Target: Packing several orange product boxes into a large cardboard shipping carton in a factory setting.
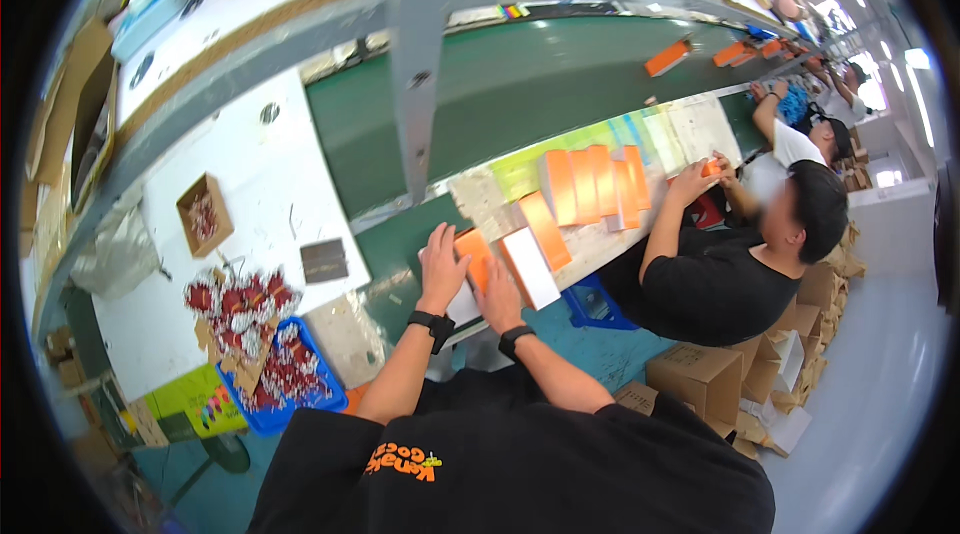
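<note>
An orange box (473, 250) lies on the bench edge in front of me, between my two hands. My left hand (441, 264) grips its left side, fingers bent over the top. My right hand (501, 297) presses along its right side near the front, fingers pointing away from me. A pale white surface shows below the box, partly hidden by my hands. Close to the right of my right hand is a box with a white side and orange edge (530, 270). Beyond it, several orange boxes (587, 184) lean in an overlapping row on the bench.
A blue basket (258, 420) holds red and silver bundles at my left, near a small cardboard box (205, 216). A grey post (413, 84) rises before the green conveyor belt (520, 84). At my right a co-worker in black (730, 279) handles an orange box. Cartons (690, 384) stand behind.
</note>
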A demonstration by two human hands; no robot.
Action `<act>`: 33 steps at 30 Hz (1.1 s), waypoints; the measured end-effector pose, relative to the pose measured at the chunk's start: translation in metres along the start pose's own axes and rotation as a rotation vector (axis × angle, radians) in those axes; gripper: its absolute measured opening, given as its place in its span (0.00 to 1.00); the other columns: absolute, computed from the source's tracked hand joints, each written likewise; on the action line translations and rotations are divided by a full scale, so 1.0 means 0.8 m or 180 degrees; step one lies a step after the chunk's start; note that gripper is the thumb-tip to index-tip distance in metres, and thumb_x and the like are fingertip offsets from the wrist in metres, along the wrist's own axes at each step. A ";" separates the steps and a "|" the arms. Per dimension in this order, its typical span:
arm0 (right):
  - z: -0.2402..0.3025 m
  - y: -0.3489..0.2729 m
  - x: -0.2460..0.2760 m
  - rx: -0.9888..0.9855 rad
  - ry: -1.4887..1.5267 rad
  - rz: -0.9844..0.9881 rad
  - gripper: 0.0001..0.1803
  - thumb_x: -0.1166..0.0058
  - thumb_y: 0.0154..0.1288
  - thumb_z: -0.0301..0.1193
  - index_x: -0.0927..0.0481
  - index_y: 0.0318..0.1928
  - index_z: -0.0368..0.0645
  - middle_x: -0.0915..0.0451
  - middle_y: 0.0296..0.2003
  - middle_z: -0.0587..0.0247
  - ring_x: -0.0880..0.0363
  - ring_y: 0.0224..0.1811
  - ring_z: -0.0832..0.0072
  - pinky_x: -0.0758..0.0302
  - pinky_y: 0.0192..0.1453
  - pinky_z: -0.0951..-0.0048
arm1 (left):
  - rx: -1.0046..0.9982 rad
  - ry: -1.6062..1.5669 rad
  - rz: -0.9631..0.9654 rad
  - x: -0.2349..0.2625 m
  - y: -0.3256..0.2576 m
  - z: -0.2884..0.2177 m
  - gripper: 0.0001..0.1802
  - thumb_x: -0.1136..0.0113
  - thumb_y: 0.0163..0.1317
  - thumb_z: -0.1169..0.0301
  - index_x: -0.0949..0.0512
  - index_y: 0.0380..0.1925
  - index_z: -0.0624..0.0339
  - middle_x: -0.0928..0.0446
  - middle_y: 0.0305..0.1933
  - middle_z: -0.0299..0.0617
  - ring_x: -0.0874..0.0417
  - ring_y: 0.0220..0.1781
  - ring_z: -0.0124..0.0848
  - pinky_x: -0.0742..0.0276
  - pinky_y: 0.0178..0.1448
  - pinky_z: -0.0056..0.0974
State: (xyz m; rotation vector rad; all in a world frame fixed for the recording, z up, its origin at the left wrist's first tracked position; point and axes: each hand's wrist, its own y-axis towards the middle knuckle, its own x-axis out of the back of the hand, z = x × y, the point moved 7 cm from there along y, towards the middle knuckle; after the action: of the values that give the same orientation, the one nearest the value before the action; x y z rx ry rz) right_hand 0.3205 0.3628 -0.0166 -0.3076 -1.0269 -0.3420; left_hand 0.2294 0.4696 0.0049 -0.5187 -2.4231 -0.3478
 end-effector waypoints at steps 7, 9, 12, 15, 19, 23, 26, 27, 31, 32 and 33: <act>-0.001 0.007 -0.010 0.0866 -0.0290 -0.0447 0.28 0.50 0.51 0.27 0.36 0.55 0.36 0.32 0.50 0.42 0.29 0.51 0.51 0.31 0.55 0.58 | -0.0063 -0.0401 0.1338 -0.045 0.047 0.031 0.25 0.41 0.50 0.72 0.28 0.51 0.62 0.25 0.49 0.55 0.25 0.51 0.50 0.30 0.56 0.45; 0.011 -0.001 0.004 0.0581 -0.0039 -0.0070 0.29 0.50 0.51 0.26 0.36 0.56 0.38 0.32 0.49 0.46 0.29 0.50 0.51 0.30 0.54 0.60 | 0.0032 -0.0237 0.1474 -0.041 0.039 0.036 0.23 0.39 0.50 0.70 0.27 0.48 0.63 0.24 0.46 0.57 0.25 0.49 0.53 0.28 0.53 0.46; 0.010 0.000 0.006 0.0238 0.0060 0.0187 0.34 0.46 0.49 0.26 0.39 0.60 0.42 0.35 0.53 0.47 0.29 0.50 0.52 0.29 0.52 0.61 | 0.0111 0.0032 0.1743 -0.055 0.046 0.043 0.24 0.39 0.51 0.69 0.29 0.50 0.63 0.27 0.51 0.54 0.28 0.55 0.50 0.34 0.59 0.47; -0.003 0.024 -0.008 -0.0060 0.0038 -0.0053 0.34 0.45 0.48 0.24 0.40 0.60 0.43 0.36 0.53 0.47 0.28 0.50 0.52 0.28 0.51 0.61 | 0.0099 0.0355 0.0886 -0.044 0.034 0.039 0.28 0.38 0.49 0.72 0.32 0.52 0.64 0.33 0.57 0.55 0.35 0.61 0.49 0.40 0.63 0.48; 0.000 0.049 -0.027 -0.0247 -0.0034 0.0464 0.32 0.51 0.51 0.23 0.40 0.60 0.44 0.34 0.50 0.49 0.27 0.48 0.53 0.27 0.48 0.58 | 0.1408 -0.0307 -0.0520 -0.021 -0.055 0.090 0.37 0.44 0.50 0.81 0.46 0.62 0.66 0.44 0.63 0.61 0.43 0.65 0.55 0.45 0.66 0.48; 0.026 0.038 -0.053 0.0323 -0.0016 0.0606 0.35 0.54 0.52 0.23 0.44 0.63 0.45 0.34 0.51 0.47 0.28 0.47 0.50 0.27 0.47 0.53 | 0.1727 -0.0785 -0.0243 -0.024 -0.112 0.116 0.44 0.47 0.50 0.82 0.58 0.66 0.70 0.51 0.67 0.64 0.49 0.69 0.55 0.53 0.71 0.46; 0.040 0.014 -0.074 0.0720 0.0128 0.0710 0.37 0.54 0.51 0.24 0.45 0.65 0.47 0.38 0.57 0.44 0.30 0.50 0.45 0.28 0.50 0.51 | 0.1640 -0.0587 -0.0104 -0.001 -0.139 0.128 0.44 0.49 0.48 0.85 0.58 0.65 0.70 0.52 0.67 0.64 0.48 0.69 0.54 0.55 0.72 0.46; 0.040 -0.003 -0.083 0.0931 0.0044 0.0324 0.37 0.54 0.50 0.24 0.43 0.64 0.47 0.39 0.58 0.45 0.29 0.49 0.44 0.28 0.49 0.50 | 0.1526 -0.0440 -0.0035 0.005 -0.151 0.131 0.44 0.50 0.48 0.85 0.58 0.65 0.70 0.52 0.67 0.64 0.48 0.69 0.54 0.55 0.72 0.46; 0.005 0.054 -0.007 -0.0089 0.0449 0.1466 0.17 0.53 0.50 0.28 0.28 0.42 0.36 0.27 0.43 0.39 0.28 0.46 0.50 0.33 0.49 0.52 | 0.0982 -0.0955 -0.0130 -0.002 -0.099 0.123 0.41 0.44 0.50 0.79 0.51 0.63 0.71 0.46 0.65 0.60 0.46 0.69 0.50 0.53 0.72 0.44; -0.037 0.056 0.002 0.0226 0.0637 0.0098 0.14 0.52 0.49 0.29 0.29 0.38 0.36 0.27 0.43 0.41 0.30 0.48 0.51 0.34 0.50 0.52 | 0.1070 -0.0810 -0.0046 -0.002 -0.080 0.103 0.40 0.43 0.51 0.77 0.51 0.63 0.72 0.43 0.63 0.62 0.43 0.67 0.51 0.50 0.71 0.42; -0.032 0.056 0.037 0.0360 0.0152 -0.0489 0.21 0.48 0.51 0.34 0.29 0.44 0.35 0.27 0.41 0.42 0.30 0.47 0.49 0.35 0.54 0.53 | 0.1416 -0.0993 -0.0222 -0.010 -0.097 0.142 0.40 0.41 0.53 0.73 0.51 0.63 0.71 0.39 0.61 0.62 0.39 0.65 0.51 0.46 0.69 0.42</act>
State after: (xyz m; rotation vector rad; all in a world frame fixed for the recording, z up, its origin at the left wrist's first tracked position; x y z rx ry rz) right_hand 0.3732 0.3893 -0.0070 -0.1184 -1.0209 -0.4261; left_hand 0.1408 0.4401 -0.0969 -0.3049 -2.7097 0.2641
